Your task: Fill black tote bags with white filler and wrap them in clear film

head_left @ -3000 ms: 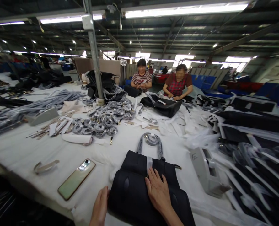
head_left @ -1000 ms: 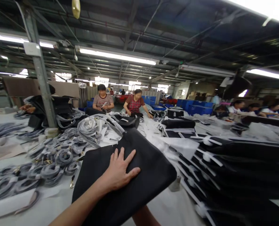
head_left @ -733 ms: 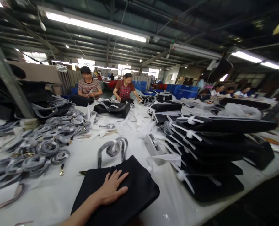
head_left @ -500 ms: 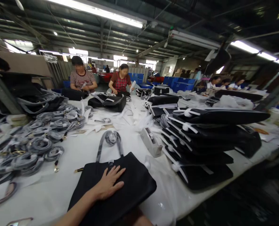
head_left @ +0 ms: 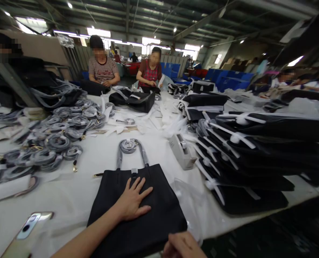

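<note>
A black handbag (head_left: pixel 148 222) lies flat on the white table in front of me, its grey wrapped handles (head_left: pixel 129 150) pointing away. My left hand (head_left: pixel 132 200) rests palm down on the bag's middle with fingers spread. My right hand (head_left: pixel 182 245) is at the bag's near right corner at the frame's bottom edge; its fingers curl under and I cannot make out what, if anything, they hold. A clear plastic sleeve (head_left: pixel 191 204) lies just right of the bag.
A stack of wrapped black bags (head_left: pixel 256 157) fills the right side. A tape dispenser (head_left: pixel 182 150) stands beyond the bag. Coiled grey straps (head_left: pixel 57 139) cover the left. A phone (head_left: pixel 26 231) lies near left. Two seated people (head_left: pixel 102 68) work at the far end.
The bag was lifted and turned, then laid flat on the table again. My left hand stayed on top of it. My right hand came into view at the near corner.
</note>
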A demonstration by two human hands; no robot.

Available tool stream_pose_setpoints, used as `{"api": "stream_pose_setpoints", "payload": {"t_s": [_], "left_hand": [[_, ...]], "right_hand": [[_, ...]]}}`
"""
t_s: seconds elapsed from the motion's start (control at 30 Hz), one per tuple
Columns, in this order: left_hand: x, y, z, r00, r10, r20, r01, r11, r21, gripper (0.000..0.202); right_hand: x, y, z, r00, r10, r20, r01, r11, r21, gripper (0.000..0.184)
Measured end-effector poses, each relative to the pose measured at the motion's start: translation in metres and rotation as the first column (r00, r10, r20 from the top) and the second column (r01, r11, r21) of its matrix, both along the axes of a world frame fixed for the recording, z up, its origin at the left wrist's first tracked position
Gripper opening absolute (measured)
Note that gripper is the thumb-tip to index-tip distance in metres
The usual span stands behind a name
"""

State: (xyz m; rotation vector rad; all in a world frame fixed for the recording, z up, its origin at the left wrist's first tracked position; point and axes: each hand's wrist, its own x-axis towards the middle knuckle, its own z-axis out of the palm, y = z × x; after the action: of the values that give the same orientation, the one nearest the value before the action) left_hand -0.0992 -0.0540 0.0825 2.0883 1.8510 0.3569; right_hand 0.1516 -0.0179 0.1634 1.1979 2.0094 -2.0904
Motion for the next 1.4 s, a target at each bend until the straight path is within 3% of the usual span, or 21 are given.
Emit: {"api": "stream_pose_setpoints", "payload": {"t_s": [0.07, 0.1, 0.17, 0.23, 0.37, 0.47, 0.57, 0.63, 0.67, 0.7, 0.77, 0.8, 0.83, 0.87, 0.9, 1.0, 1.07, 1.17, 1.3, 1.4], "left_hand": [[0.000, -0.001, 0.003, 1.000, 0.007, 0.010, -0.007, 1.000, 0.023, 0.068], [0.000, -0.002, 0.004, 1.000, 0.011, 0.018, -0.011, 0.999, 0.035, 0.068], [0.000, -0.003, 0.003, 0.999, 0.018, 0.042, -0.020, 0.998, 0.061, 0.068], [0.000, -0.004, -0.001, 0.997, 0.034, 0.072, -0.041, 0.995, 0.087, 0.067], [0.002, -0.004, -0.006, 0.985, 0.079, 0.151, -0.102, 0.983, 0.153, 0.061], [0.004, -0.016, 0.001, 0.976, 0.109, 0.189, -0.146, 0.970, 0.193, 0.052], [0.005, -0.052, 0.011, 0.954, 0.211, 0.215, -0.267, 0.921, 0.283, 0.038], [0.007, -0.087, 0.012, 0.869, 0.393, 0.302, -0.486, 0.794, 0.366, 0.030], [0.007, -0.107, 0.010, 0.774, 0.511, 0.374, -0.630, 0.678, 0.379, 0.026], [0.008, -0.125, 0.006, 0.634, 0.624, 0.457, -0.773, 0.527, 0.354, 0.022], [0.010, -0.157, -0.004, 0.247, 0.745, 0.620, -0.969, 0.170, 0.181, 0.023], [0.011, -0.168, -0.009, 0.051, 0.733, 0.679, -0.999, 0.029, 0.044, 0.029], [0.011, -0.175, -0.014, -0.107, 0.691, 0.715, -0.993, -0.044, -0.105, 0.037], [0.011, -0.178, -0.017, -0.217, 0.642, 0.735, -0.969, -0.051, -0.241, 0.043], [0.010, -0.177, -0.018, -0.278, 0.602, 0.748, -0.939, -0.008, -0.343, 0.047], [0.003, -0.159, -0.015, -0.288, 0.557, 0.779, -0.883, 0.161, -0.441, 0.049], [-0.003, -0.144, -0.009, -0.272, 0.553, 0.787, -0.875, 0.200, -0.442, 0.048], [-0.008, -0.134, -0.006, -0.251, 0.562, 0.788, -0.865, 0.234, -0.443, 0.047], [-0.009, -0.138, -0.009, -0.250, 0.577, 0.777, -0.871, 0.217, -0.441, 0.049], [-0.016, -0.139, -0.009, -0.304, 0.549, 0.778, -0.848, 0.217, -0.484, 0.047]], "right_hand": [[-0.024, 0.018, -0.001, 0.997, -0.009, -0.073, 0.022, 0.981, 0.191, 0.057], [-0.040, 0.027, -0.004, 0.993, 0.021, -0.118, 0.020, 0.942, 0.336, 0.055], [-0.077, 0.042, -0.017, 0.975, 0.181, -0.131, -0.069, 0.802, 0.593, 0.054], [-0.107, 0.050, -0.035, 0.934, 0.358, -0.015, -0.239, 0.651, 0.720, 0.055], [-0.130, 0.053, -0.069, 0.857, 0.466, 0.221, -0.432, 0.414, 0.801, 0.060], [-0.127, 0.054, -0.078, 0.831, 0.472, 0.293, -0.465, 0.303, 0.832, 0.065], [-0.126, 0.053, -0.076, 0.803, 0.472, 0.364, -0.506, 0.216, 0.835, 0.065], [-0.128, 0.051, -0.074, 0.801, 0.450, 0.396, -0.518, 0.188, 0.835, 0.063], [-0.130, 0.050, -0.074, 0.804, 0.437, 0.403, -0.517, 0.182, 0.836, 0.063], [-0.131, 0.049, -0.074, 0.808, 0.427, 0.406, -0.516, 0.180, 0.837, 0.063], [-0.133, 0.048, -0.075, 0.812, 0.417, 0.409, -0.514, 0.177, 0.839, 0.063], [-0.134, 0.047, -0.075, 0.813, 0.415, 0.409, -0.513, 0.176, 0.840, 0.063], [-0.134, 0.047, -0.076, 0.813, 0.416, 0.408, -0.512, 0.174, 0.841, 0.063], [-0.134, 0.047, -0.076, 0.813, 0.417, 0.407, -0.510, 0.172, 0.843, 0.063], [-0.134, 0.047, -0.076, 0.813, 0.418, 0.406, -0.509, 0.170, 0.844, 0.063], [-0.134, 0.047, -0.075, 0.812, 0.417, 0.407, -0.508, 0.164, 0.846, 0.063], [-0.134, 0.048, -0.074, 0.814, 0.413, 0.408, -0.507, 0.162, 0.847, 0.062], [-0.134, 0.048, -0.074, 0.821, 0.404, 0.405, -0.499, 0.161, 0.851, 0.062], [-0.134, 0.049, -0.075, 0.821, 0.401, 0.406, -0.498, 0.157, 0.853, 0.062], [-0.134, 0.049, -0.077, 0.824, 0.396, 0.406, -0.495, 0.152, 0.856, 0.062]]}}
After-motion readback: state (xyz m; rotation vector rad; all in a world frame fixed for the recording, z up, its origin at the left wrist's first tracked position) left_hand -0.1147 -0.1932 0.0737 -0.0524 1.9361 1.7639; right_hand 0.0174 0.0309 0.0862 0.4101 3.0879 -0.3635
